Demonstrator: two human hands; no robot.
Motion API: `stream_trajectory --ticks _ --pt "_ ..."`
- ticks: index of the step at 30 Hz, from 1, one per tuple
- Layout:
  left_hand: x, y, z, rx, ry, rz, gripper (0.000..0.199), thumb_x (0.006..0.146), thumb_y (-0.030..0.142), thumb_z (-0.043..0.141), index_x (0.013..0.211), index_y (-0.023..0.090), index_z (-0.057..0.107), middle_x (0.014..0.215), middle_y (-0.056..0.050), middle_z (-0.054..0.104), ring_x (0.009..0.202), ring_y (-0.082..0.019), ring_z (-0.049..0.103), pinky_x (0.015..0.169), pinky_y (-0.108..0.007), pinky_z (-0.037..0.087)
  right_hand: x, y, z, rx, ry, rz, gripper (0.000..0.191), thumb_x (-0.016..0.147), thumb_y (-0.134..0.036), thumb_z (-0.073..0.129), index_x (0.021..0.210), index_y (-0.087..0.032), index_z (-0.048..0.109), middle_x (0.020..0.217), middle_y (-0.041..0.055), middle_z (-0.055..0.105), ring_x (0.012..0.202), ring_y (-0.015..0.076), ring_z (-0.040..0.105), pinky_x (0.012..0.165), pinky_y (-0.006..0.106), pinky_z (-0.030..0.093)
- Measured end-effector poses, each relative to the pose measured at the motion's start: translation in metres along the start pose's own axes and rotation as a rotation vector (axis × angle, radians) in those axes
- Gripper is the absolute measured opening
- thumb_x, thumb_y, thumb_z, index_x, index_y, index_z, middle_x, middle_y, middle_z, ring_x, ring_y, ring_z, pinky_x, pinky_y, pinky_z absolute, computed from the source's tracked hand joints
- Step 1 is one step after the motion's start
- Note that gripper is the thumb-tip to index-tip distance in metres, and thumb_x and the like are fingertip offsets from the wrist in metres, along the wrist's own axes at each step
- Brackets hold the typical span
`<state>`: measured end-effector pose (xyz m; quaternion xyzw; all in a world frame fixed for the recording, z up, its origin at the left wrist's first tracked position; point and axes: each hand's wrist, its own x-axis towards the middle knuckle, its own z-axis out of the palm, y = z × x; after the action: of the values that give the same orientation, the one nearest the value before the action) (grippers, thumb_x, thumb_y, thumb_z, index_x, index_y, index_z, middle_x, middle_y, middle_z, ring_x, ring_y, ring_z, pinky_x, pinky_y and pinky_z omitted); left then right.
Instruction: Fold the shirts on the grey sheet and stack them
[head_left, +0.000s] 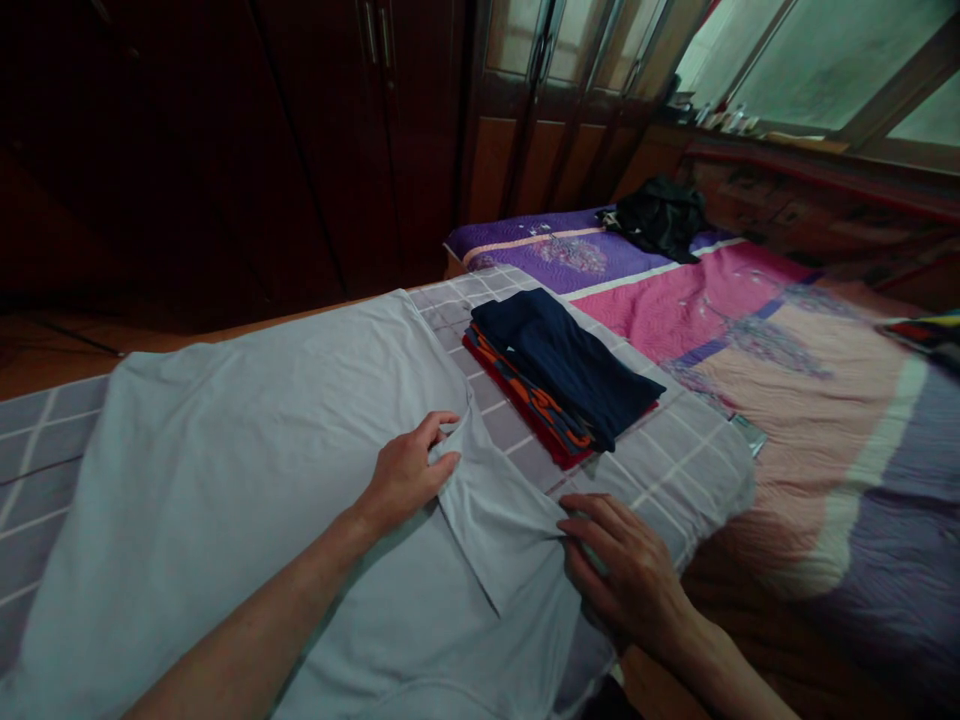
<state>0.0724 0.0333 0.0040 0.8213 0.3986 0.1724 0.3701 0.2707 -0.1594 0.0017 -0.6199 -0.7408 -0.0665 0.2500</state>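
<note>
A light grey-white garment (pixel 247 470) is spread over a bed or table with a grey checked cover (pixel 675 440). My left hand (pixel 412 465) pinches the cloth near the garment's upper right part, thumb and fingers closing on a raised fold. Lower right, my right hand (pixel 619 560) grips the garment's edge between thumb and fingertips, pulling the cloth into creases. Between the hands a part of the garment lies folded over, with a dark straight edge line. Just beyond them rests a stack of folded clothes (pixel 562 360), dark blue on top, orange and red below.
Dark wooden wardrobes (pixel 337 150) stand behind. At the right is a larger bed with a purple, pink and peach quilt (pixel 795 350), a black bag or garment (pixel 656 215) on it. Small items line the sill (pixel 735 120) under the window.
</note>
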Motion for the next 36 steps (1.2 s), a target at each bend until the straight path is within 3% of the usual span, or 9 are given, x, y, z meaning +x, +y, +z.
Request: stream_trajectory --ticks 3,6,10,16,20,23,26,33,36 --pt "0.0 -0.002 -0.001 -0.126 -0.057 0.047 0.048 0.08 0.028 0.057 0.126 0.024 0.048 0.087 0.002 0.063 0.062 -0.012 0.056 0.062 -0.023 0.041 -0.002 -0.009 0.001 -0.016 0.021 0.027 0.023 0.081 -0.01 0.051 0.1 -0.017 0.061 0.108 0.0129 0.062 0.101 0.024 0.058 0.081 0.039 0.052" --pt "-0.003 0.001 -0.004 -0.03 -0.032 0.073 0.049 0.08 0.026 0.058 0.128 0.022 0.046 0.092 0.0 0.063 0.069 -0.014 0.059 0.065 -0.024 0.043 -0.004 -0.014 0.004 -0.026 -0.022 0.016 0.032 0.079 -0.01 0.051 0.11 -0.016 0.06 0.114 0.0139 0.061 0.106 0.0258 0.056 0.085 0.041 0.051" --pt "-0.007 0.007 -0.006 0.246 0.033 0.119 0.043 0.083 0.018 0.051 0.126 0.023 0.048 0.106 -0.004 0.063 0.092 -0.019 0.061 0.077 -0.028 0.043 -0.002 -0.009 0.006 -0.032 0.012 0.068 0.024 0.079 -0.01 0.05 0.097 -0.018 0.064 0.099 0.0106 0.064 0.091 0.023 0.059 0.076 0.036 0.053" --pt "-0.005 0.008 -0.003 0.007 -0.042 0.065 0.045 0.08 0.024 0.057 0.124 0.02 0.045 0.089 0.0 0.061 0.075 -0.015 0.06 0.07 -0.026 0.046 -0.001 -0.004 0.005 -0.005 0.089 0.137 0.013 0.082 -0.01 0.05 0.085 -0.017 0.059 0.09 0.0083 0.063 0.084 0.0197 0.059 0.071 0.033 0.051" --pt "-0.011 0.02 -0.008 0.18 0.048 0.29 0.033 0.079 0.024 0.063 0.111 0.018 0.053 0.107 -0.007 0.058 0.095 -0.021 0.056 0.083 -0.033 0.044 -0.002 -0.006 0.006 -0.011 0.116 0.153 0.01 0.082 -0.01 0.051 0.084 -0.016 0.059 0.09 0.0088 0.062 0.084 0.0199 0.059 0.071 0.034 0.05" --pt "-0.023 0.034 -0.012 0.266 -0.269 0.515 0.013 0.082 0.028 0.063 0.09 0.02 0.058 0.091 -0.003 0.059 0.089 -0.019 0.055 0.078 -0.03 0.044 -0.002 -0.006 0.007 -0.008 0.1 0.172 0.009 0.082 -0.011 0.051 0.083 -0.016 0.059 0.091 0.009 0.062 0.085 0.0207 0.058 0.072 0.035 0.049" --pt "-0.034 0.043 -0.007 0.341 -0.466 0.62 0.022 0.076 0.032 0.07 0.086 0.02 0.056 0.095 -0.002 0.057 0.09 -0.019 0.053 0.077 -0.029 0.043 -0.003 -0.003 0.007 0.004 0.095 0.202 0.008 0.082 -0.012 0.052 0.081 -0.017 0.059 0.092 0.0085 0.062 0.086 0.0211 0.059 0.072 0.035 0.048" --pt "-0.039 0.045 0.007 0.523 -0.357 0.704 0.039 0.071 0.047 0.072 0.088 0.018 0.053 0.094 -0.005 0.055 0.089 -0.023 0.05 0.076 -0.035 0.043 0.001 -0.002 0.009 0.089 0.121 0.298 0.008 0.081 -0.016 0.054 0.075 -0.02 0.058 0.093 0.0072 0.063 0.087 0.0209 0.06 0.073 0.035 0.049" --pt "-0.039 0.043 0.014 0.539 -0.314 0.813 0.031 0.075 0.043 0.07 0.085 0.018 0.054 0.089 -0.005 0.056 0.085 -0.022 0.051 0.071 -0.034 0.042 0.003 -0.002 0.011 0.099 0.141 0.323 0.01 0.082 -0.017 0.054 0.073 -0.02 0.057 0.093 0.0077 0.063 0.087 0.0214 0.06 0.074 0.036 0.049"
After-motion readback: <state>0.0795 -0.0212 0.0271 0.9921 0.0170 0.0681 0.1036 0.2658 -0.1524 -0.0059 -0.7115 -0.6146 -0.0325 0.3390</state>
